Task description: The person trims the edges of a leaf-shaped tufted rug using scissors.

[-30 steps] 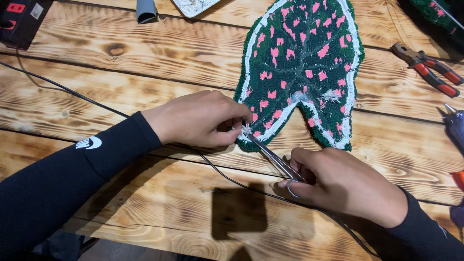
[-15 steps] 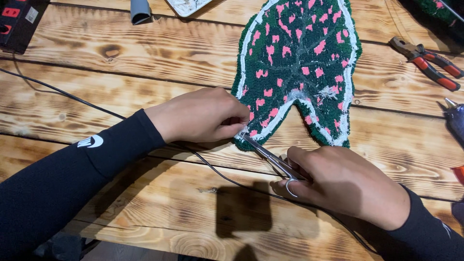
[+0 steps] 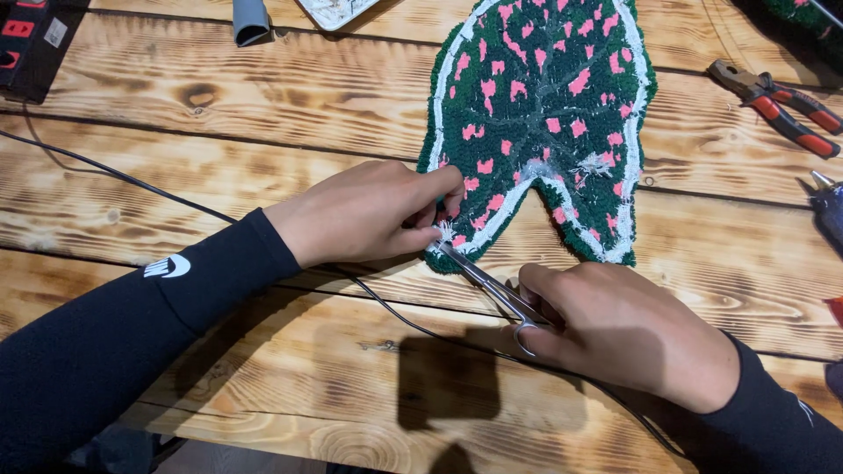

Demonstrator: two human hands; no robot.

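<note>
1. Head view: I see the left hand [image 3: 369,211] pinching the lower edge of the leaf-shaped tufted rug [image 3: 544,114], upper centre.
2. Right hand [image 3: 623,329] closed around small scissors [image 3: 483,283], tips touching that edge.
3. Black box with red labels [image 3: 31,39], upper left.

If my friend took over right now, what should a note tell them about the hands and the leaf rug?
Left hand: fingers pinch the white edge of the leaf rug at its lower left lobe, pressing it to the wooden table.
Right hand: holds the small scissors, tips at the white trim beside the left fingers.
Done: the rug lies flat, green with pink spots and a white border; how much is trimmed cannot be told.
Left: a loose white tuft shows near the notch in the middle.
Nearby: red-handled pliers at upper right, a black cable under the left arm.
</note>
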